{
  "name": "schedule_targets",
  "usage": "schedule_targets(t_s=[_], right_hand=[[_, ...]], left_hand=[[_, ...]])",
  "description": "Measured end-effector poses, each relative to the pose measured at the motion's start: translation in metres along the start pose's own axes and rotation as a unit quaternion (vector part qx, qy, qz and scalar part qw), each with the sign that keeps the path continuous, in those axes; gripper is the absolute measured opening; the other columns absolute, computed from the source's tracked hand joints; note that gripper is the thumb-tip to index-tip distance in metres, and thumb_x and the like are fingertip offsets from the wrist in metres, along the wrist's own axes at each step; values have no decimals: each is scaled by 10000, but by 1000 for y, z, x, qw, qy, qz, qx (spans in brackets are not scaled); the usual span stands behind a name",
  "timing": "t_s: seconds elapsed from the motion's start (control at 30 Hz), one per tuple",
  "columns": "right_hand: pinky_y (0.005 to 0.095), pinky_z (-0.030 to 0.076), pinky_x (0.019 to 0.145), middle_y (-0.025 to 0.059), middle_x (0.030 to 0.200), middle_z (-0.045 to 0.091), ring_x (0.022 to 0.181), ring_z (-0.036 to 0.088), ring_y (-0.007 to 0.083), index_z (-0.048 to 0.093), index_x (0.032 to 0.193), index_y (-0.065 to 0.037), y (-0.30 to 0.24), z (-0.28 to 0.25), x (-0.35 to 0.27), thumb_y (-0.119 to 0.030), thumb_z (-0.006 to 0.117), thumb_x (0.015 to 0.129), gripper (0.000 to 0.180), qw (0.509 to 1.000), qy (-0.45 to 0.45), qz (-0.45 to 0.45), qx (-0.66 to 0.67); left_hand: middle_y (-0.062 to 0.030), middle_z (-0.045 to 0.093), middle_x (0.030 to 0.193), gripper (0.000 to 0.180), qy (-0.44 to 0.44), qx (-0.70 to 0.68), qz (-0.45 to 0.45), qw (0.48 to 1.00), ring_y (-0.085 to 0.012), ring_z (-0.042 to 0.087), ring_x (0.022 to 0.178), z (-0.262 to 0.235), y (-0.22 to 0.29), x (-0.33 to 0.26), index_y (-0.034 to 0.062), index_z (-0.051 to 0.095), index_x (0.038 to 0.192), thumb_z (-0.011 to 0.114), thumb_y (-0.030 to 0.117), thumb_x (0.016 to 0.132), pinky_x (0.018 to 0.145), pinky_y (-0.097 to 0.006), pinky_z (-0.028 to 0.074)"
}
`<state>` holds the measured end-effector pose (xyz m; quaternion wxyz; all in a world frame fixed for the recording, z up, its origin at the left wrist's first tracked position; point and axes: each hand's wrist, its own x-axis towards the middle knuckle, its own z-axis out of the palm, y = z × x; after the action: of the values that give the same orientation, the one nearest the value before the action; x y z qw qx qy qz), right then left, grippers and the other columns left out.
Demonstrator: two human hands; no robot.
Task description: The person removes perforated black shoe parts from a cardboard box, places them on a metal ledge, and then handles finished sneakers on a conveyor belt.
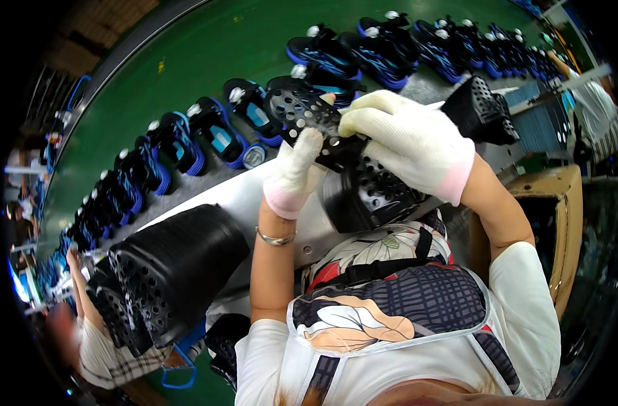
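Note:
Both my hands wear white knit gloves with pink cuffs. They hold a black, shoe-shaped plastic insert [299, 108] full of round holes, tilted up over the bench. My left hand [295, 172] grips its near edge, the thumb on the front and the other fingers mostly hidden. My right hand [409, 139] bends its fingers round the right end of the insert. Just below it, a nested stack of similar black perforated pieces [373, 196] lies on the bench, partly covered by my right hand.
Black-and-blue shoes [177, 143] with white wads line the green belt [207, 57]. Long black stacks lie at left [187, 254] and right [477, 108] on the metal bench [255, 196]. A cardboard box [567, 237] stands right. Other people work at left [113, 352] and far right [596, 111].

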<state>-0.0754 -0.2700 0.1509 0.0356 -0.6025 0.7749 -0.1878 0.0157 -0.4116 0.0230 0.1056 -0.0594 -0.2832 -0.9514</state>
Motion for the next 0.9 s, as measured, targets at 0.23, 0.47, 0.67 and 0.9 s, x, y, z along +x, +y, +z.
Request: schedule_targets(t_s=[0.23,0.47,0.67,0.9], right_hand=[[400,523,734,195,906,656,841,645,353,615,1028,9,4,34,36,-312,653,836,375,983,-136,109,57],[424,517,710,196,781,646,765,641,365,612,788,-1,3,50,67,-407,561,808,410,980,-158,123,-5],[404,524,734,202,784,664,776,654,353,654,836,2,21,61,93,-419,526,800,441,953,-251,170,24],[390,513,733,232,768,652,761,658,324,684,897,56,52,77,146,-456,563,821,532,933,-326,147,-27]], left_hand=[[-90,587,1216,492,120,62,62,989,-200,578,1099,-37,-8,-16,9,477,1305,579,352,967,950,-348,475],[-76,621,1134,367,178,37,73,981,-186,610,1009,-39,2,-13,29,521,1203,555,323,986,861,-350,515],[-103,631,1091,374,284,216,-82,930,-173,626,916,-49,23,-15,34,596,1103,581,382,966,767,-311,523],[-148,586,1065,343,323,671,129,654,-328,580,978,-94,-5,-20,34,613,1109,692,206,823,852,-405,480]])
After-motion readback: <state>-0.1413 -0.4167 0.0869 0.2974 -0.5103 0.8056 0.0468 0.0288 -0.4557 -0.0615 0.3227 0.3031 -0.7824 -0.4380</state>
